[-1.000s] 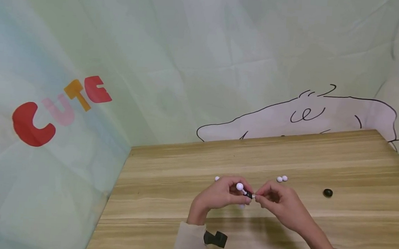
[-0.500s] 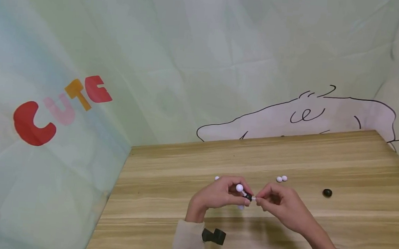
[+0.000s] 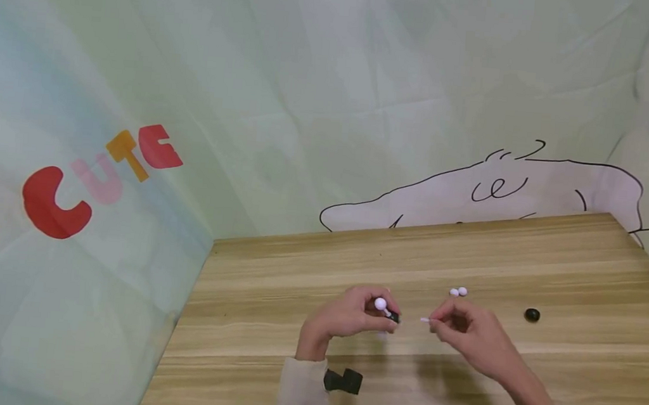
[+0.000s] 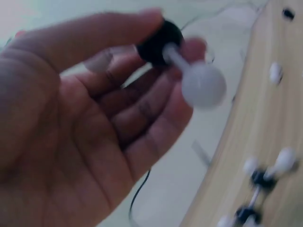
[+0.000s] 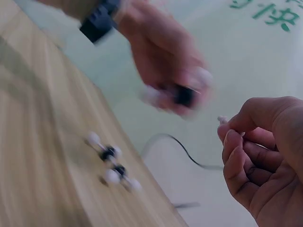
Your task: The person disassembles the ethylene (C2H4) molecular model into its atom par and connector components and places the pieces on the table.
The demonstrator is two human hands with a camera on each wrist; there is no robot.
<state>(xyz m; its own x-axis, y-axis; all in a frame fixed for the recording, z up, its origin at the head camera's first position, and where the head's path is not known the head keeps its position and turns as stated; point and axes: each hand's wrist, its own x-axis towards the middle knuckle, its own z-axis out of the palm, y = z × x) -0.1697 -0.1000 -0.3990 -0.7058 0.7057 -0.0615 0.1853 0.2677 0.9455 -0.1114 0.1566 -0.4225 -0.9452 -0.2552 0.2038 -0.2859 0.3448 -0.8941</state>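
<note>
My left hand (image 3: 344, 318) pinches a black ball (image 4: 163, 45) of a molecular model between thumb and fingers. Short white rods join white balls to it; one white ball (image 4: 203, 86) sticks out toward the camera in the left wrist view. To the right, my right hand (image 3: 476, 338) pinches a small white connector rod (image 3: 425, 320), its tip poking out past the fingertips. A gap separates this rod from the black ball. In the right wrist view the left hand and its piece are blurred.
An assembled model (image 5: 113, 163) of two black balls with white balls lies on the wooden table (image 3: 257, 324), mostly hidden behind my left hand in the head view. Farther right are two white balls (image 3: 458, 292) and a loose black ball (image 3: 532, 315). Printed fabric walls stand behind and left.
The connector rod, earlier at the black ball, has come away from it in my right hand. The left hand has moved left with the ball piece, the right hand slightly right.
</note>
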